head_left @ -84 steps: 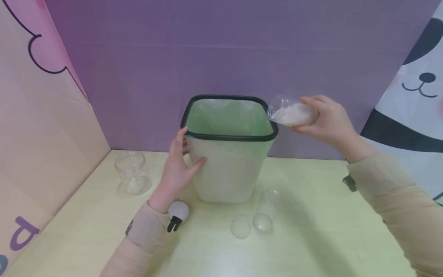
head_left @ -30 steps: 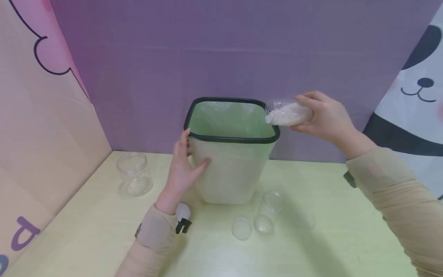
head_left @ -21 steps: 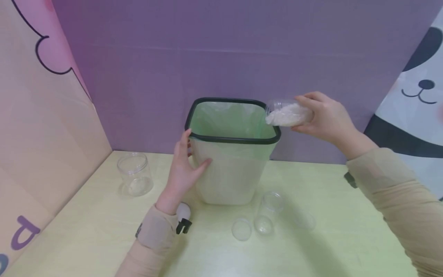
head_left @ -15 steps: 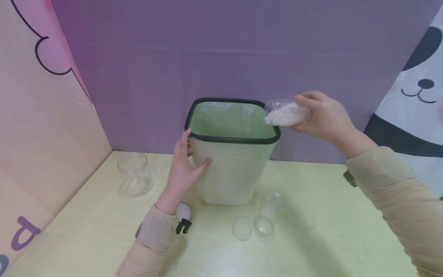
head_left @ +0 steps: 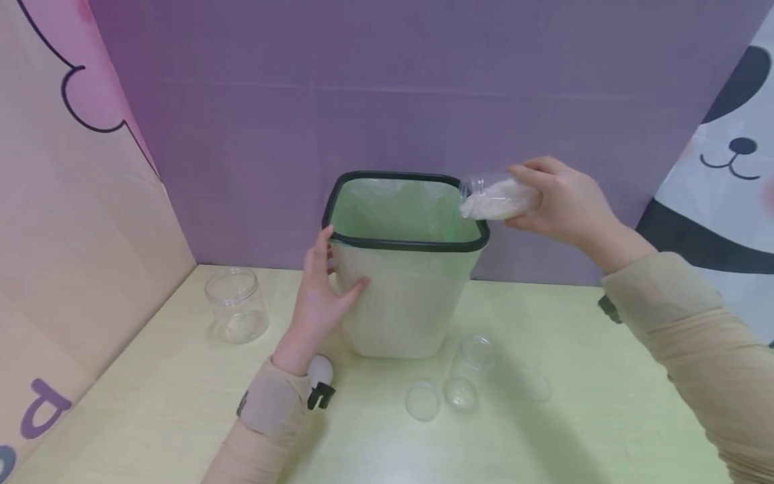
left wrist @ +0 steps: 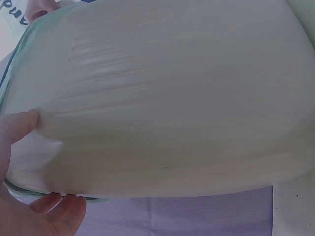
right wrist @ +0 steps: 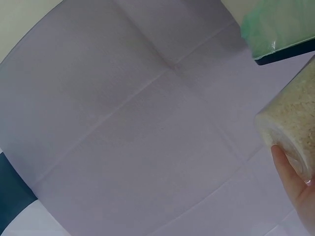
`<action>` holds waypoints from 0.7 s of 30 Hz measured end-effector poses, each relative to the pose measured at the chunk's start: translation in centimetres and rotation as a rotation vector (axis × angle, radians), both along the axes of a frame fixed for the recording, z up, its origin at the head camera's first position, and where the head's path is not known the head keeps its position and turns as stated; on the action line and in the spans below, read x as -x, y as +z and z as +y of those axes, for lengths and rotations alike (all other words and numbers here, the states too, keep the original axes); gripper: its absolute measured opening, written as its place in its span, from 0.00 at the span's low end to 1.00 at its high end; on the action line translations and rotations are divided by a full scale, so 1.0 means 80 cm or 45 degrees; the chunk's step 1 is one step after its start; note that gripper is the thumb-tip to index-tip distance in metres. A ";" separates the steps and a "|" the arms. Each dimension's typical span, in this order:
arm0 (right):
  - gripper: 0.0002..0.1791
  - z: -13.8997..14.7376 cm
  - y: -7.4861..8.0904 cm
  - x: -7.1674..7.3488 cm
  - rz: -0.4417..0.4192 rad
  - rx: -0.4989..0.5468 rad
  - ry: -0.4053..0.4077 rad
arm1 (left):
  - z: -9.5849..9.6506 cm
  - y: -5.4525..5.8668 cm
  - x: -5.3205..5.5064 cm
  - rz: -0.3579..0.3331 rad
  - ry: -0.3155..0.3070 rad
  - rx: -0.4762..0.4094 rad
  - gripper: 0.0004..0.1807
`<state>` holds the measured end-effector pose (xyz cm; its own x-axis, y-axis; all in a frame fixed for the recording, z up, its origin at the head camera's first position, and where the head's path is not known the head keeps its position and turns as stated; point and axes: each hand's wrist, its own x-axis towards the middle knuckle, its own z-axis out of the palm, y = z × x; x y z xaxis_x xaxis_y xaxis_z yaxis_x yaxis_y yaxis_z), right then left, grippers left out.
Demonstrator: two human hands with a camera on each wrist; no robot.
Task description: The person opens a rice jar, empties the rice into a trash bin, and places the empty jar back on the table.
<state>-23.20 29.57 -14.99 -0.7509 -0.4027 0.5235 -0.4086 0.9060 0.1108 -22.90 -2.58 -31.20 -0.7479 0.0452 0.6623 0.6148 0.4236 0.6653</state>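
A white trash can (head_left: 396,302) with a black rim and a green liner (head_left: 393,208) stands on the table. My left hand (head_left: 320,289) grips its left side, thumb on the front wall and fingers round the corner below the rim; the left wrist view shows the thumb (left wrist: 22,125) against the wall. In my right hand (head_left: 562,198) is a clear plastic jar (head_left: 502,197), held near its base and lying almost level. Its lidless mouth overlaps the right part of the rim. White grains like rice (right wrist: 300,105) fill much of the jar and reach its mouth.
An uncapped clear jar (head_left: 234,306) stands at the back left. Before the can lie a clear round lid (head_left: 422,401), another clear jar (head_left: 474,356) and a faint clear disc (head_left: 534,385). A white round object (head_left: 320,371) shows beside the left wrist. A purple backdrop (head_left: 393,87) rises behind.
Since the earliest frame the right hand has moved a little left and tipped the jar, so the grains have slid to its mouth. The left hand keeps its grip on the trash can.
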 end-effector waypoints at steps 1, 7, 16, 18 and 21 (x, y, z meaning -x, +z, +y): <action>0.41 0.000 0.000 0.000 -0.004 -0.002 0.000 | 0.000 0.000 0.000 0.002 0.001 0.000 0.50; 0.41 -0.002 0.002 0.000 -0.002 -0.007 0.013 | 0.001 -0.001 -0.001 0.007 0.004 0.003 0.50; 0.40 -0.008 0.001 0.001 -0.010 -0.013 0.020 | 0.001 0.000 -0.002 0.002 -0.002 0.007 0.50; 0.40 -0.009 0.002 0.001 -0.015 -0.015 0.019 | 0.002 0.000 -0.002 0.009 -0.003 0.008 0.50; 0.40 -0.010 0.002 0.000 -0.011 -0.017 0.025 | 0.001 0.000 -0.001 0.009 -0.001 0.009 0.50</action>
